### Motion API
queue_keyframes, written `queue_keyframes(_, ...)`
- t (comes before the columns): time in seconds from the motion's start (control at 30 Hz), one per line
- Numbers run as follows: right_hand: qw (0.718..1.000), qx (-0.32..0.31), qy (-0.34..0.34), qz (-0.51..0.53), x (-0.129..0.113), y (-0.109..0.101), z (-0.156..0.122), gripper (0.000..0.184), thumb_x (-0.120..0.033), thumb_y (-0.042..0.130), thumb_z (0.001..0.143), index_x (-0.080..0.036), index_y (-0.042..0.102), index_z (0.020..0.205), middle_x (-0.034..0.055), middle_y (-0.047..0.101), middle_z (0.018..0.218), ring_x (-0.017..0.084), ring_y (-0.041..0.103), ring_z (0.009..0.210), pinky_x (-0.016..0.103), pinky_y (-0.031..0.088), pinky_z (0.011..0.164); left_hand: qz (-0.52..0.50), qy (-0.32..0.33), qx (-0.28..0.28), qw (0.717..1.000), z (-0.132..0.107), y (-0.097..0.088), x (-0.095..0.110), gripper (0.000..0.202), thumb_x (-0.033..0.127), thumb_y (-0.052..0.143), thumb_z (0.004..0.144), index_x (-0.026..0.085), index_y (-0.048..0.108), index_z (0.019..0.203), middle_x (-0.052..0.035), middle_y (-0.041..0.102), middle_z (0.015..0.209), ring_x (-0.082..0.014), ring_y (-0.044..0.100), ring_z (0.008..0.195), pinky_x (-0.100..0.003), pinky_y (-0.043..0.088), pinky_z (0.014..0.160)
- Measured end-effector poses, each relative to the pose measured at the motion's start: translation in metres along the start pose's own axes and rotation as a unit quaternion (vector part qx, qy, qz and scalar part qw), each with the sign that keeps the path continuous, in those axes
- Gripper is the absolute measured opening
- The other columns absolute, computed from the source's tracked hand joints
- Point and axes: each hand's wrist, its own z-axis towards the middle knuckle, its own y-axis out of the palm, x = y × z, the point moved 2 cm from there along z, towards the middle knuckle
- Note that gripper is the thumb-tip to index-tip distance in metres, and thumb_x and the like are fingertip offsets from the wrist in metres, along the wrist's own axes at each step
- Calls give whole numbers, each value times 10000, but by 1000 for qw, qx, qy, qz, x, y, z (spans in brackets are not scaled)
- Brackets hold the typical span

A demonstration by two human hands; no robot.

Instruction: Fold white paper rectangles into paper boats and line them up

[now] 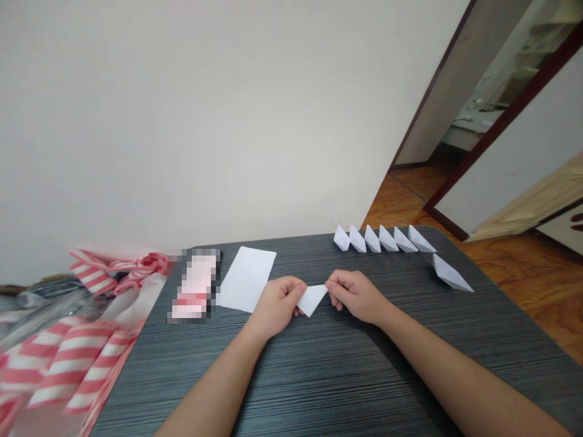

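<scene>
Both hands pinch one small folded piece of white paper just above the dark striped table. My left hand grips its left end with the fingers curled in. My right hand pinches its right corner. A flat white sheet of paper lies just left of my left hand. Several folded white paper boats stand in a row at the table's far edge, and one more paper boat lies apart at the right.
A blurred pink and white object lies left of the sheet. Red and white striped plastic bags pile at the table's left side. The wall stands close behind the table. An open doorway and wooden floor are at the right.
</scene>
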Motion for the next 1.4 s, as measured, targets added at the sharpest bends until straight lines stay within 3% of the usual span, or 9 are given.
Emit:
queue_keyframes(0.8, 1000, -19, -5, 5, -2, 1, -1, 214, -255, 438, 892, -170, 521, 715, -19, 567, 561, 97, 532, 491, 204, 417, 513, 37, 23, -10, 999, 1, 2, -4, 279, 387, 464, 845, 150, 604, 797, 4, 555, 609, -89, 493, 486, -191, 383, 459)
queue_keyframes(1.23, 999, 32, -24, 5, 1, -2, 2, 178, -232, 441, 890, -169, 544, 759, -14, 553, 621, 95, 526, 512, 217, 413, 530, -32, 36, -39, 998, -1, 1, -2, 345, 415, 419, 871, 128, 610, 867, -21, 592, 587, -103, 511, 494, -206, 405, 475)
queue_keyframes(1.4, 998, 14, -27, 63, 3, 1, 1, 146, -241, 455, 883, -164, 560, 817, 1, 580, 682, 98, 544, 537, 225, 428, 545, -32, 23, -26, 999, 0, 3, -3, 289, 389, 455, 855, 146, 580, 948, 0, 574, 586, -97, 506, 485, -196, 399, 462)
